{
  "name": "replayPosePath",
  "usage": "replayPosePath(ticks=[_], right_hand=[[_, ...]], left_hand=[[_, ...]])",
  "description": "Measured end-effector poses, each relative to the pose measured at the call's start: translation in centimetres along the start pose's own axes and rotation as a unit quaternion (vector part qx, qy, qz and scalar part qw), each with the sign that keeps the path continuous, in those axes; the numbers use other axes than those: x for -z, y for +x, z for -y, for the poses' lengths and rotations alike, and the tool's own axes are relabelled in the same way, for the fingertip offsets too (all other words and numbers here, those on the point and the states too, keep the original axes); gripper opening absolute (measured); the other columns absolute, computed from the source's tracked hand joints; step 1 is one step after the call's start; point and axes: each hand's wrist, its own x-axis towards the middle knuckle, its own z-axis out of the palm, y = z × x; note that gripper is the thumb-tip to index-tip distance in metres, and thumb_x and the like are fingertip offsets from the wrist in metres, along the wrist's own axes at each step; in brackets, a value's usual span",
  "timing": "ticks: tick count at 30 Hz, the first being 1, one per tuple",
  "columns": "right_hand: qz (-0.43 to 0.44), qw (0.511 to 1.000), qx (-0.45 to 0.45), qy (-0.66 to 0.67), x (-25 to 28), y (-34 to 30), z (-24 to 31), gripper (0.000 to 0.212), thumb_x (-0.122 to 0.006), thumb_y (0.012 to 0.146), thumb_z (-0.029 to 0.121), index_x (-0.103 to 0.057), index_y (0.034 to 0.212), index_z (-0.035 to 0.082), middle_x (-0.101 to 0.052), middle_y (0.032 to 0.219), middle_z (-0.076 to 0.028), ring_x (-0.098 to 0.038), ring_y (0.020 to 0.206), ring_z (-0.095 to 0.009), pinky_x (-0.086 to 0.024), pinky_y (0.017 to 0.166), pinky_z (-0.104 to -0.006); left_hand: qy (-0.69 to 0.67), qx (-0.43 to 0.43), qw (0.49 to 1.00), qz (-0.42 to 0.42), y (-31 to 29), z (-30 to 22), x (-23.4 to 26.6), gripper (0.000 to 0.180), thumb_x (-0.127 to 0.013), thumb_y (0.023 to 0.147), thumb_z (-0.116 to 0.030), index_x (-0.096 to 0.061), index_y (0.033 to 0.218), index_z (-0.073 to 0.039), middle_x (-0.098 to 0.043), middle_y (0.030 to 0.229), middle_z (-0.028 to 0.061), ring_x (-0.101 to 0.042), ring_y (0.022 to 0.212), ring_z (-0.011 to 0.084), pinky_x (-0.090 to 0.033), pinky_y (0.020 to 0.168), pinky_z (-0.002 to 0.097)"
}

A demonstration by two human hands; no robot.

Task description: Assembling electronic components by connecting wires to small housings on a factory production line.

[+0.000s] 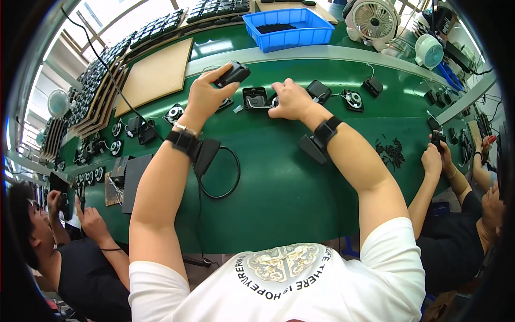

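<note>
Nearest on the green desk, a black cable loops by the left wrist, with small black pieces scattered off to the right. Farther in, here's the action: the right hand half-curled over a round part; whether it's gripped, I can't tell. Just left, a black housing lies open, insides showing, so this one isn't closed up! And the left hand, fingers wrapped round a black box, holds it up over the desk. Right side, a speaker sits outside any casing. Beyond, a blue bin; far left, boards carrying rows of black units, finished or not, impossible to say.
</note>
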Motion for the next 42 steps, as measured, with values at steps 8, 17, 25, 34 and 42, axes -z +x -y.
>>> replayPosePath(ticks=[8, 17, 25, 34, 42], right_hand=[[0.037, 0.998, -0.031, -0.032, 0.0, -8.4, 6.1, 0.044, -0.069, 0.075, 0.036, -0.064, 0.103, 0.003, -0.059, 0.104, -0.020, -0.060, 0.095, -0.037, -0.053, 0.084, -0.0437], [-0.006, 0.998, 0.021, -0.055, -0.5, -16.0, 8.6, 0.039, -0.073, 0.073, 0.032, -0.063, 0.098, 0.005, -0.057, 0.097, -0.015, -0.057, 0.085, -0.032, -0.055, 0.067, -0.0403], [-0.008, 1.000, -0.002, -0.025, -0.5, -16.4, 7.9, 0.058, -0.077, 0.072, 0.042, -0.061, 0.112, 0.002, -0.058, 0.104, -0.015, -0.056, 0.094, -0.032, -0.054, 0.078, -0.0381], [0.050, 0.991, 0.109, 0.063, 1.4, -17.3, 3.9, 0.087, -0.086, 0.065, 0.036, -0.049, 0.135, 0.000, -0.054, 0.131, -0.016, -0.050, 0.118, -0.035, -0.044, 0.102, -0.0435], [0.022, 0.990, 0.105, 0.096, 0.5, -18.1, 3.5, 0.086, -0.086, 0.065, 0.033, -0.048, 0.136, 0.001, -0.053, 0.133, -0.015, -0.050, 0.119, -0.036, -0.042, 0.103, -0.0436]], left_hand=[[0.101, -0.064, 0.979, 0.164, 7.0, 3.4, -7.0, 0.056, -0.079, 0.073, -0.032, -0.068, 0.126, -0.018, -0.069, 0.109, 0.0140, -0.067, 0.094, 0.0264, -0.051, 0.090, 0.0332], [0.157, -0.145, 0.938, 0.273, 6.7, 4.3, -10.3, 0.060, -0.077, 0.072, -0.040, -0.066, 0.129, -0.028, -0.059, 0.128, 0.0163, -0.053, 0.121, 0.0331, -0.042, 0.105, 0.0389], [0.258, -0.173, 0.921, 0.234, 4.7, 4.3, -10.2, 0.050, -0.069, 0.084, -0.044, -0.063, 0.132, -0.033, -0.052, 0.138, 0.0148, -0.041, 0.133, 0.0332, -0.030, 0.112, 0.0487], [0.328, -0.092, 0.893, 0.295, 6.4, 1.2, -9.7, 0.036, -0.054, 0.094, -0.033, -0.065, 0.128, -0.033, -0.051, 0.140, 0.0102, -0.039, 0.134, 0.0285, -0.029, 0.109, 0.0476], [0.221, -0.030, 0.919, 0.324, 1.4, -1.8, -7.9, 0.037, -0.065, 0.085, -0.032, -0.070, 0.114, -0.010, -0.070, 0.104, 0.0146, -0.064, 0.101, 0.0323, -0.049, 0.091, 0.0438]])
